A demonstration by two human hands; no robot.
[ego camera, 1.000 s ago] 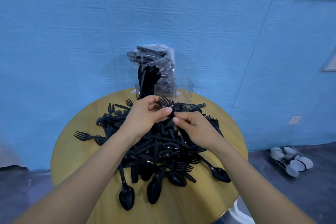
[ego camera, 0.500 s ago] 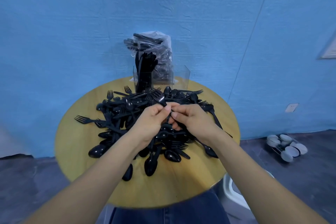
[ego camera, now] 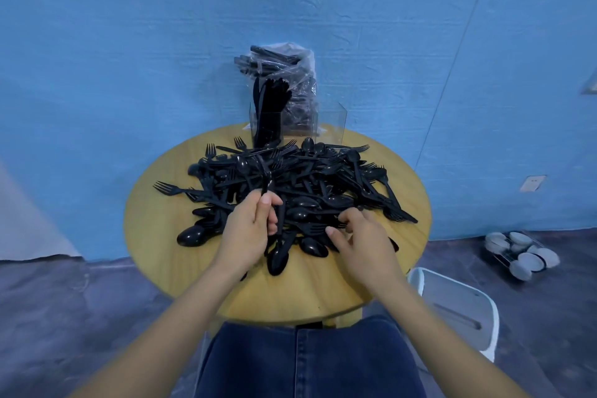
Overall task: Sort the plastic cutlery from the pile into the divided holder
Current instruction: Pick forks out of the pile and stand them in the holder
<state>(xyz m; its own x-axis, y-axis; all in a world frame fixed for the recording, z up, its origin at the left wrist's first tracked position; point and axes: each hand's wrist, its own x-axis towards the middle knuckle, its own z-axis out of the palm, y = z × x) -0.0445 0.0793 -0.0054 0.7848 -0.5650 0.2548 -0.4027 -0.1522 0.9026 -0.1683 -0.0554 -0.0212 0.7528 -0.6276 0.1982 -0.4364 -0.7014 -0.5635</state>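
A pile of black plastic forks and spoons [ego camera: 310, 184] covers the middle of the round wooden table [ego camera: 323, 294]. At the table's far edge stands a clear divided holder [ego camera: 329, 121]; its left compartment holds upright black cutlery [ego camera: 269, 113], the right compartments look empty. My left hand [ego camera: 250, 233] is at the pile's near edge, its fingers closed around black cutlery handles [ego camera: 268, 184] that stick up out of it. My right hand [ego camera: 361, 236] rests on the near right of the pile with its fingers curled and spread among the pieces.
A clear plastic bag of more black cutlery [ego camera: 290, 74] leans on the blue wall behind the holder. A white stool [ego camera: 458, 310] stands at the table's right. A rack of white bowls [ego camera: 520, 252] sits on the floor further right. My knees in jeans [ego camera: 307, 362] are under the near edge.
Both hands drew back from the middle of the pile to its near edge and parted. The left kept hold of cutlery; the right let go and dropped onto the pile. The view tilted down.
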